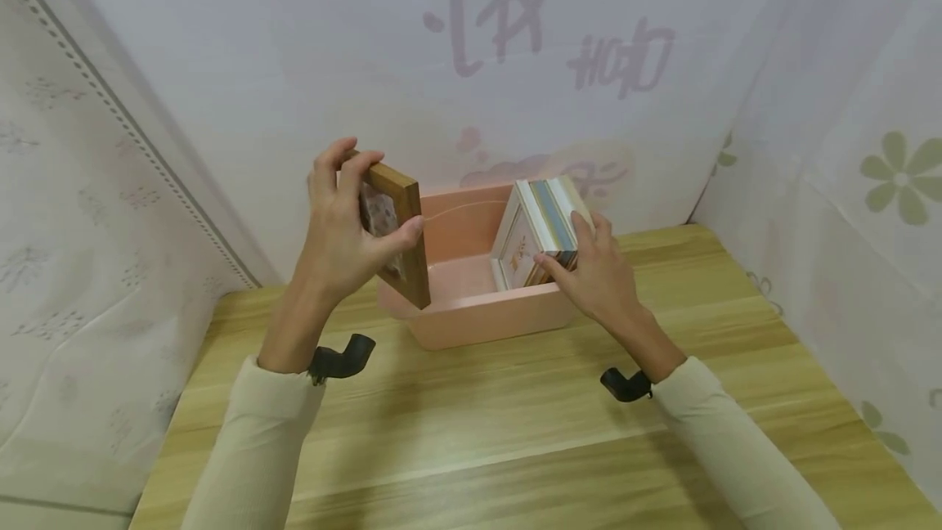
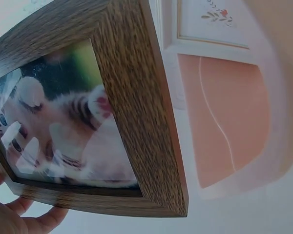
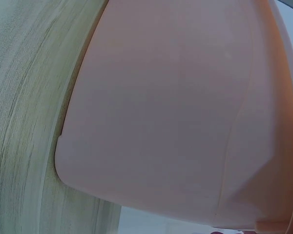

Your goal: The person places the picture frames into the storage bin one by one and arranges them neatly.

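Observation:
My left hand point(image 1: 331, 231) grips a brown wooden picture frame point(image 1: 412, 248), thumb on one side and fingers over the top. The frame stands tilted above the left end of a pink plastic bin point(image 1: 486, 321). In the left wrist view the frame point(image 2: 132, 97) shows a photo of a kitten behind glossy glazing. Several picture frames point(image 1: 540, 207) stand side by side in the bin's right end, a white one facing left. My right hand point(image 1: 605, 276) holds this stack, thumb at its front edge and fingers over its right side. The right wrist view shows no hand, only the bin point(image 3: 161, 107).
The bin rests on a wood-grain table point(image 1: 471, 432), near its back edge. A pale printed curtain point(image 1: 294, 64) hangs behind, with more fabric at both sides. Each wrist wears a black camera mount point(image 1: 346, 358). A thin pale line runs along the bin's inner back wall.

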Demonstrator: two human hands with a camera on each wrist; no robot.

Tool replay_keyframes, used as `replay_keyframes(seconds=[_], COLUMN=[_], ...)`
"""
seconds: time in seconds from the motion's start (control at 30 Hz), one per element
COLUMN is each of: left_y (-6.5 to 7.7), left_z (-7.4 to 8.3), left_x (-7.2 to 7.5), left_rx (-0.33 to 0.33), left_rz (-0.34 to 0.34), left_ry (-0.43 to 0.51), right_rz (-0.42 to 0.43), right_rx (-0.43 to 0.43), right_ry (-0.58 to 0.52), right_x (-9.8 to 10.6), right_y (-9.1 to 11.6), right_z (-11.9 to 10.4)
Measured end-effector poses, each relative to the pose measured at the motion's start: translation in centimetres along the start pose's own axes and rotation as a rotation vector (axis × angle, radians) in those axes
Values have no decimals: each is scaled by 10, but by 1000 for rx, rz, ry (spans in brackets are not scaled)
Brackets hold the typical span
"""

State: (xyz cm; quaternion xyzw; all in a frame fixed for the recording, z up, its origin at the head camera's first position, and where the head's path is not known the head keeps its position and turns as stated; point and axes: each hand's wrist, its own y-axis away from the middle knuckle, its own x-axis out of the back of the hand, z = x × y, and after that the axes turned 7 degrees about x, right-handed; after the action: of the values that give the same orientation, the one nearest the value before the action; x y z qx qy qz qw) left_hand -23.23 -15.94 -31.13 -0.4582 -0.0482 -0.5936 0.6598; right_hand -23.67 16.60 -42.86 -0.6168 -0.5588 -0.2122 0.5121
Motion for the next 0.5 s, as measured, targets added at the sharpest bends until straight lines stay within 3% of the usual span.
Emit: replay_keyframes(seconds=[0.5], left_y=[-40], left_z=[-4], left_x=[-22], left_rx=[-38], left_rz=[-71], left_ry=[15], right_rz=[14], right_rx=[5], right_ry=[11], right_x=[-1], right_y=[1], right_z=[2])
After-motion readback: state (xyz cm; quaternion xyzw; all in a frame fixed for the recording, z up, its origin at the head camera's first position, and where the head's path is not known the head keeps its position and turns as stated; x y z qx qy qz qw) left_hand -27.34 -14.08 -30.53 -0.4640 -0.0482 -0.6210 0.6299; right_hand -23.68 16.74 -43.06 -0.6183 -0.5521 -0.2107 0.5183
